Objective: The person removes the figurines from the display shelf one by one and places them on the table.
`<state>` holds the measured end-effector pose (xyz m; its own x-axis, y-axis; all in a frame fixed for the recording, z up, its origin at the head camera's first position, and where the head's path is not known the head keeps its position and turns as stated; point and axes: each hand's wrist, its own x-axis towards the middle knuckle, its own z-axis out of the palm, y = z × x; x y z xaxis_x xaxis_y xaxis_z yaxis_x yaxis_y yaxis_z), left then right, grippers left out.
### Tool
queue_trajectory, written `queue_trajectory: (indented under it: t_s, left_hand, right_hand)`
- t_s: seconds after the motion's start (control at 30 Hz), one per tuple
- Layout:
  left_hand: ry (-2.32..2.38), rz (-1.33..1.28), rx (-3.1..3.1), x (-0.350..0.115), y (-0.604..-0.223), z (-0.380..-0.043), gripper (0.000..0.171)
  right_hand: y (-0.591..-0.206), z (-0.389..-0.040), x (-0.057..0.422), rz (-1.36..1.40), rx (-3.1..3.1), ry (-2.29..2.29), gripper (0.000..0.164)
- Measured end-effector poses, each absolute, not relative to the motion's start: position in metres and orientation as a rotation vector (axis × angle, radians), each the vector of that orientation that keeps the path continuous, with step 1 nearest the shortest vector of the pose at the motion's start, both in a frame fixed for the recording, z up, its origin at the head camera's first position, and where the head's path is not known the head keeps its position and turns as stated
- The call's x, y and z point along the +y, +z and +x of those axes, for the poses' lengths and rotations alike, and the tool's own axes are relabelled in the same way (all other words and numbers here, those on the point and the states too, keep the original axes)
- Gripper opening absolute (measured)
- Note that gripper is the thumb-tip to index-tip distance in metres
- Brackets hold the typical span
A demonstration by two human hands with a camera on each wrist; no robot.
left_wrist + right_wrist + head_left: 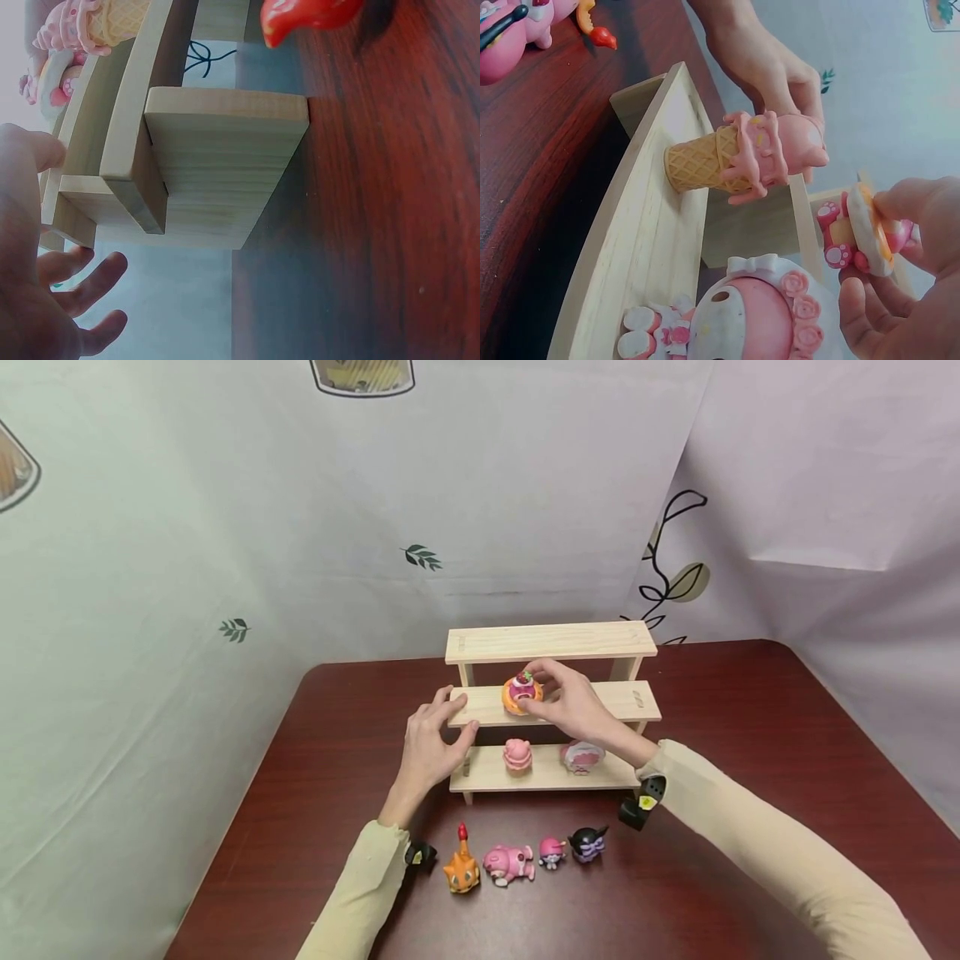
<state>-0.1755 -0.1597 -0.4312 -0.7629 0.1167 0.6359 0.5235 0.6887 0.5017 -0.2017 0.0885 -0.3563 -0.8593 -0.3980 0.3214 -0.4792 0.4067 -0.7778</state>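
Note:
My right hand (576, 703) pinches a small figurine (521, 691), a pink character set in an orange-and-white ring with a strawberry on top. It is over the middle board of a three-tier wooden display shelf (480, 707); the right wrist view shows the figurine (868, 232) between thumb and fingers. At the left end of that board, my left hand (429, 739) grips the edge with thumb and forefinger, its other fingers (97, 285) spread behind. On the lowest board stand a pink ice-cream-cone figurine (517, 757) and a white-and-pink hooded figurine (582, 757).
Before the shelf, a row of figurines lies on the dark red table (712, 877): an orange one with a red tip (462, 870), a pink one (508, 863), a small pink-capped one (552, 852) and a black-and-purple one (588, 843). A pale curtain (337, 527) hangs behind.

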Motion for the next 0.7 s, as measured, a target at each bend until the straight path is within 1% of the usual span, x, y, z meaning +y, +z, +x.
queue_trajectory:
  t_s: [0.7]
  left_hand:
    - [-0.932, -0.489, -2.323, -0.159, -0.430, -0.175, 0.044]
  right_hand:
    - [-0.349, -0.190, 0.106, 0.833, -2.530, 1.468, 0.037]
